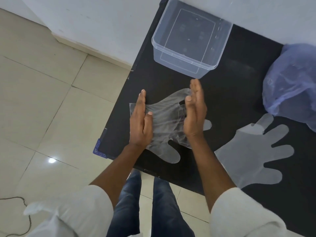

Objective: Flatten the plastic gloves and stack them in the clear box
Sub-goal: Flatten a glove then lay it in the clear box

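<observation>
Both hands, the left hand (141, 120) and right hand (195, 110), press straight-fingered on a wrinkled glove (166, 120) just in front of the clear box (191, 40), apparently mid-flattening; next comes lifting it smoothly into the box.

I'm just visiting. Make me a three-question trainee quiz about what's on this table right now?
1. True or false: the clear box already holds gloves.
2. Which hand covers the finger end of the wrinkled glove: left hand or right hand?
3. Fill in: the flat glove lies nearest the person's ____ arm, below the blue plastic bag.

Key: 1 false, it looks empty; 2 right hand; 3 right.
</observation>
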